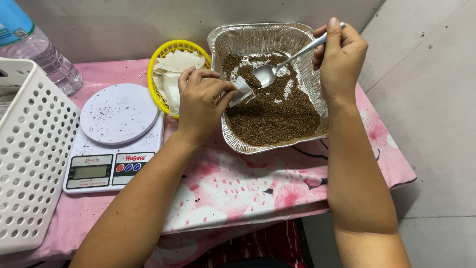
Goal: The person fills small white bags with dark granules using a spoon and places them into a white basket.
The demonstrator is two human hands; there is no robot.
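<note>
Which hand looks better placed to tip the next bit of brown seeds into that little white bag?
Probably the right hand: it grips the metal spoon, whose bowl sits over the seeds in the foil tray, just beside the small white bag that the left hand holds.

Right hand (341,54) grips a metal spoon (277,68) by its handle, bowl just beside a small white sachet (241,91) pinched in the left hand (201,101). Beneath both, a foil tray (297,34) of brown granules (277,116); left of the grip, a yellow basket (163,52) and a kitchen scale (114,139).

Head view, steeply down, close over table (238,198).
</note>
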